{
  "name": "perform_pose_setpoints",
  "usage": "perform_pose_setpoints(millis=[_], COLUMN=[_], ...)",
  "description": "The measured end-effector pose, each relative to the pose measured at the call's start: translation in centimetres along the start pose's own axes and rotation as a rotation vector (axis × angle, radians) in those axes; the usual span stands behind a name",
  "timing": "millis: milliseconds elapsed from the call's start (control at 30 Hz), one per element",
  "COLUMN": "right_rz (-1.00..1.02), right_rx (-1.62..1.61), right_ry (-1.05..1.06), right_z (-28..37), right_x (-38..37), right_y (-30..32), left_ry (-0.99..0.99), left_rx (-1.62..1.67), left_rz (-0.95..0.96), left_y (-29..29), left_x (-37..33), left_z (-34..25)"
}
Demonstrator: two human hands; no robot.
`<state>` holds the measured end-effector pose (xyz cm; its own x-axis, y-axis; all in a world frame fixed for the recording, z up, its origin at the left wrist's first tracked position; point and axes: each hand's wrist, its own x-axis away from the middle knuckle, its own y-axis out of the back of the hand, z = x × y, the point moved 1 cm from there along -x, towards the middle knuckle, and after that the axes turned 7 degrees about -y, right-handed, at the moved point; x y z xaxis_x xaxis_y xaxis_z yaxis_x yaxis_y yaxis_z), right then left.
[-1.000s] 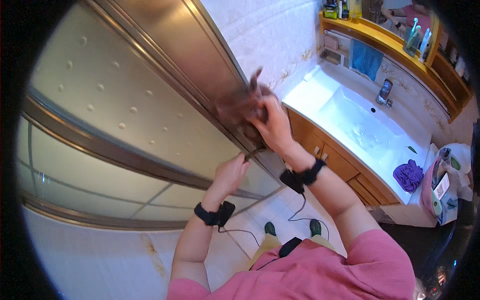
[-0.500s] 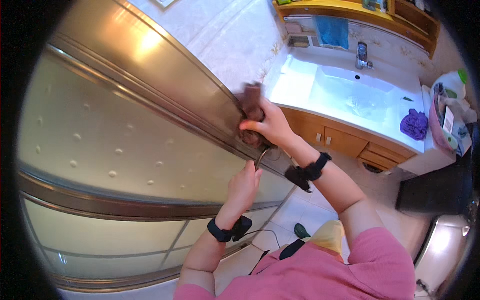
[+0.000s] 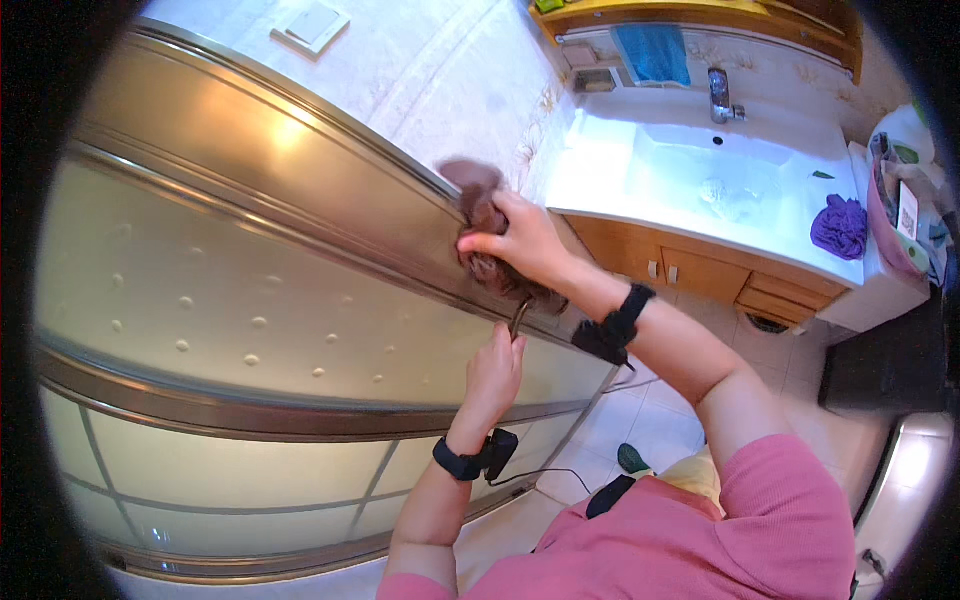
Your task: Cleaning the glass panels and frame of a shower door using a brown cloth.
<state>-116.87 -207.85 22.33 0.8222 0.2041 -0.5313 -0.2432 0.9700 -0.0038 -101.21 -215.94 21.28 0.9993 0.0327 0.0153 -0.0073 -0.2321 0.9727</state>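
Observation:
A framed door (image 3: 270,170) with frosted, dimpled panels and a bronze-coloured metal edge slants across the left side. My right hand (image 3: 528,240) grips a brown cloth (image 3: 486,268) against the door's metal frame; the cloth's upper end is blurred and reaches past the frame's edge. Just below it, my left hand (image 3: 492,375) is closed around a thin curved metal door handle (image 3: 519,316). Part of the handle is hidden by the fingers and the cloth.
To the right stands a white washbasin (image 3: 600,175) with a chrome tap (image 3: 719,98), above a wooden cabinet (image 3: 700,270). A purple mesh sponge (image 3: 839,227) lies on its rim. A blue towel (image 3: 652,55) hangs behind. A light switch (image 3: 311,29) is on the wall.
My right hand has shifted slightly left along the frame with the cloth, whose upper end has swung left. My left hand stays on the handle. The view has shifted, showing more light switch.

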Motion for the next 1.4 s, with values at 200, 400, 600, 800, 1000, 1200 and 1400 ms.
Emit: perform_pose_setpoints(millis=[200, 400, 600, 800, 1000, 1200, 1400], right_rz=[-0.055, 0.043, -0.088, 0.164, 0.098, -0.274, -0.187], right_rx=[0.022, -0.006, 0.321, 0.318, 0.002, -0.220, -0.380], right_ry=[0.158, 0.676, 1.103, 0.985, 0.094, -0.097, -0.143], right_z=[9.7, 22.6, 17.1, 0.3, -8.8, -13.6, -11.9], right_x=[-5.8, -12.9, -11.3, -2.7, 6.7, 13.6, 9.6], right_y=[-0.1, 0.5, -2.0, -0.2, -0.3, 0.0, -1.1], left_ry=[0.050, 0.145, 0.155, 0.114, 0.141, 0.162, 0.171], left_rx=[-0.067, 0.059, 0.093, 0.111, 0.197, 0.260, 0.264], left_rz=[-0.099, -0.056, -0.002, -0.046, -0.001, -0.059, -0.067], left_y=[0.5, -1.8, -0.2, 0.0, 0.2, -0.1, -1.0], left_x=[1.1, 1.6, 1.7, 1.5, 1.4, 1.6, 1.2], left_z=[-0.4, 0.3, -0.5, 1.6, -0.3, -1.9, -1.3])
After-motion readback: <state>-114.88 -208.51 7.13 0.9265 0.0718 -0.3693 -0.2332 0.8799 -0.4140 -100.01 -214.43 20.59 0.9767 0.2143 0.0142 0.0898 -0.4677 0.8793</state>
